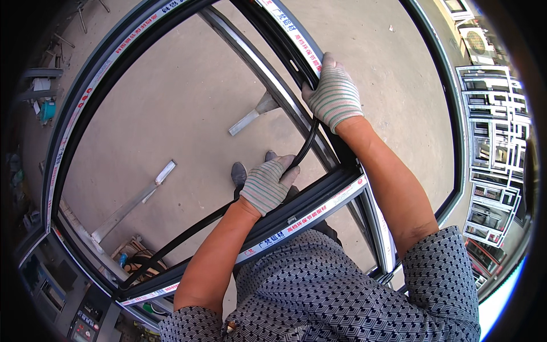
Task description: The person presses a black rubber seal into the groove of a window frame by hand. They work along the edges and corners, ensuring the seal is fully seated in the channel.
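Note:
Both my hands wear pale knitted gloves with green stripes. My left hand [268,183] is closed around a black rubber seal strip [310,139] just above the near rail of a large window frame [319,212]. From there the strip curves up toward my right wrist, and another length trails off to the frame's lower left corner. My right hand [335,96] is wrapped over the frame's middle bar [296,43], with its thumb on the inner side. Whether the right fingers also press the strip is hidden. Printed protective film covers the frame's faces.
Metal bars [273,74] run beneath the frame, with support arms [134,205] jutting out over the concrete floor. Several finished frames [493,131] stand along the right side. A machine with a control panel [85,325] is at lower left, near a basket [142,256].

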A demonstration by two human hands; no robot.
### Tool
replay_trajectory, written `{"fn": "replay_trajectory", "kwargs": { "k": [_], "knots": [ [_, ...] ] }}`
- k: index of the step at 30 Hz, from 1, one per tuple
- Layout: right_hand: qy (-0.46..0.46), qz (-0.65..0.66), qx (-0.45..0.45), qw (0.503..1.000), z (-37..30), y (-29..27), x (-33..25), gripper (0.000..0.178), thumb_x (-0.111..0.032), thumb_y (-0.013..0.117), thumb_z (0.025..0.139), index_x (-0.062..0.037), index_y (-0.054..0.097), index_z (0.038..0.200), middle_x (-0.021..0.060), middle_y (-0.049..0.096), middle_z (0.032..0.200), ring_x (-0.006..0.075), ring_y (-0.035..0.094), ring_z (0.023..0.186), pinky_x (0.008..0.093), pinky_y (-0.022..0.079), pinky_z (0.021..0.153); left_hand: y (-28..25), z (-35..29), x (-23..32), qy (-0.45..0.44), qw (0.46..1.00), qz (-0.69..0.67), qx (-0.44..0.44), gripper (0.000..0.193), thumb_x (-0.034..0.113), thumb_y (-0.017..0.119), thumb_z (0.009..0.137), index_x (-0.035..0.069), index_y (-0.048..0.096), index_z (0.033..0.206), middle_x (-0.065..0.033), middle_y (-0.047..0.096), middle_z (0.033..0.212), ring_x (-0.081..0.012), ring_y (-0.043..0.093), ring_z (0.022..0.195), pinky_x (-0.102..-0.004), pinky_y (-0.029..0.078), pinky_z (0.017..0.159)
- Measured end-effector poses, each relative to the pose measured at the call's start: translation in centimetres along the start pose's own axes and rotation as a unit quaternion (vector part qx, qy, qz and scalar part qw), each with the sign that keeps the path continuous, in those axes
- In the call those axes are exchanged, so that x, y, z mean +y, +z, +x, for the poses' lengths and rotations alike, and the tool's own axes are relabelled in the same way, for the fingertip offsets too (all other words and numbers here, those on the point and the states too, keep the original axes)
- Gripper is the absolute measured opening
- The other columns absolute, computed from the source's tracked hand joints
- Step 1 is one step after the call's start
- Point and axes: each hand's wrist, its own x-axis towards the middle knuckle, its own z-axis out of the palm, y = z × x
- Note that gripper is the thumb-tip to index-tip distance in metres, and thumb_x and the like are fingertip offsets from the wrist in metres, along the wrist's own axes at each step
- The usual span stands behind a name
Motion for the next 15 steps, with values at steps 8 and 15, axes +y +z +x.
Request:
{"fn": "replay_trajectory", "kwargs": {
  "k": [8,15],
  "knots": [
    [-0.014,0.016,-0.021,1.000,-0.3,-0.4,0.1,0.067,-0.021,0.079,0.084,0.0088,0.044,0.133,0.0325,0.064,0.117,0.0451,0.068,0.107,0.0476,0.058,0.094,0.4,0.0,3.1,-0.035,0.999,0.029,0.000,0.039,0.028,0.062,0.101,0.002,0.065,0.130,-0.0176,0.072,0.118,-0.0357,0.070,0.105,-0.0468,0.050,0.093],
    [-0.014,0.005,-0.050,0.999,0.0,-0.6,0.2,0.065,-0.021,0.081,0.085,0.0079,0.044,0.130,0.0321,0.064,0.117,0.0448,0.069,0.108,0.0472,0.058,0.094,0.1,0.2,4.8,-0.065,0.997,0.043,-0.007,0.036,0.029,0.060,0.102,0.002,0.066,0.124,-0.0192,0.072,0.113,-0.0385,0.070,0.103,-0.0473,0.051,0.096]
  ]
}}
